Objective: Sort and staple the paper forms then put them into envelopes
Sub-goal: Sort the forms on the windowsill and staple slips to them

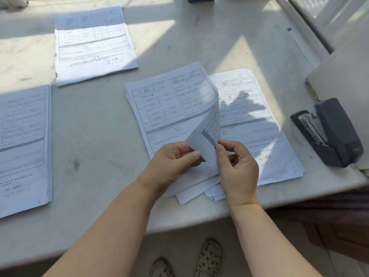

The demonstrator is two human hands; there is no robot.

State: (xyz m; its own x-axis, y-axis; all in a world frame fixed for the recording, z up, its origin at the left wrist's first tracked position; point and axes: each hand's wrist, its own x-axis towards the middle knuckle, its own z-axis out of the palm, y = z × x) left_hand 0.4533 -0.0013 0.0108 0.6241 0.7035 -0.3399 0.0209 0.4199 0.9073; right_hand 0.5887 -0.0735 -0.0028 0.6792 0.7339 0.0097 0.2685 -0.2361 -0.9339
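A pile of printed paper forms (169, 108) lies in the middle of the pale stone table (95, 124). Its top sheet is curled up and folded over at the lower right corner (207, 136). My left hand (175, 160) pinches that lifted corner from the left. My right hand (237, 162) pinches the same corner from the right, thumb and forefinger on the edge. A second pile of forms (257, 124) lies partly under the first one, to the right. A dark grey stapler (331, 132) sits at the table's right edge, untouched.
Another stack of forms (93, 45) lies at the back left, and a thick stack (24, 144) reaches the left border. A window frame (311, 27) runs along the back right. The table's front edge is close to my body; sandalled feet (207, 258) show below.
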